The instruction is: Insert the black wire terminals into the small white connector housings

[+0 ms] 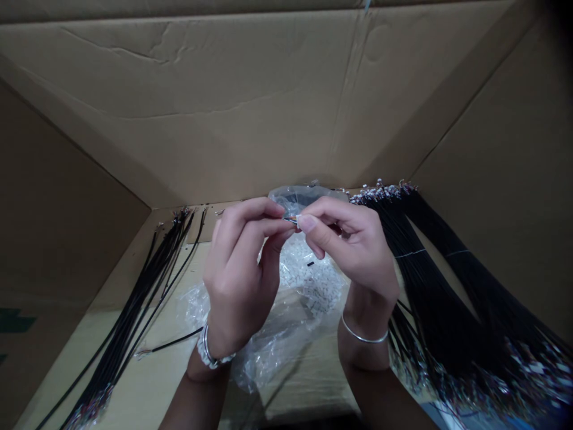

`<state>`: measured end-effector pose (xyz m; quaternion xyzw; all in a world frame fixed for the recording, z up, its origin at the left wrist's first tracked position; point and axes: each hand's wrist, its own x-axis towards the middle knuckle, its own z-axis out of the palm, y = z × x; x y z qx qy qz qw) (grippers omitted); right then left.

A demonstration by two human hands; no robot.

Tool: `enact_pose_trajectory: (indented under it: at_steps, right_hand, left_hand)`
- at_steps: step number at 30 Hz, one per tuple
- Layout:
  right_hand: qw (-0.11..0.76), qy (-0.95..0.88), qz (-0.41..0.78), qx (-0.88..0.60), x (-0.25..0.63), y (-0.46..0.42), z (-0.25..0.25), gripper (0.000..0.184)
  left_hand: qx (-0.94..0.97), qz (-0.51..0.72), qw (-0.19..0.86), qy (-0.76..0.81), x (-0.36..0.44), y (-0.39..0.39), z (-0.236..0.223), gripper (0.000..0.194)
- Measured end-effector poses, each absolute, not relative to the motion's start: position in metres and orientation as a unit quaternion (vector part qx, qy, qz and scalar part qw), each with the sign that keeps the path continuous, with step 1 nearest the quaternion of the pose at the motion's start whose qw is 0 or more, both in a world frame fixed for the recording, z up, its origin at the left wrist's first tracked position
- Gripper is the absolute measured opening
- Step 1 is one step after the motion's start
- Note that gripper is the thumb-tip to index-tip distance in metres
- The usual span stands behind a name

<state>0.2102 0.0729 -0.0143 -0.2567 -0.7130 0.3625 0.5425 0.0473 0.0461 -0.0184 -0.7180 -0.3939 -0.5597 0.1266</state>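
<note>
My left hand (237, 269) and my right hand (347, 239) meet in the middle, and their fingertips pinch the thin end of a wire with a small connector (291, 220). The tiny part is mostly hidden by my fingers. Below my hands lies a clear plastic bag (308, 280) holding many small white connector pieces. A fold of clear plastic (298, 198) rises behind my fingertips; I cannot tell if it belongs to the same bag. Neither hand touches the cable bundles.
A thick bundle of black cables (447, 298) lies to the right, and a thinner bundle (129, 316) lies to the left. One loose black wire (170, 343) sits near my left wrist. Brown cardboard walls (215, 101) surround the work surface.
</note>
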Motion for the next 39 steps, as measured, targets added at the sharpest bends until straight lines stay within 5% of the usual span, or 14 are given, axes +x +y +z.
enact_pose_trajectory:
  at_steps: [15,39]
  right_hand:
    - [0.555,-0.630,0.523,-0.146,0.202,0.088,-0.024,0.019]
    - [0.571,-0.657,0.443,-0.215,0.203,0.079,-0.019,0.024]
  left_hand:
    - [-0.722,-0.585,0.169,-0.329,0.043,0.054,-0.015,0.019]
    - [-0.755,-0.530,0.164,-0.349,0.041,0.054,-0.015,0.020]
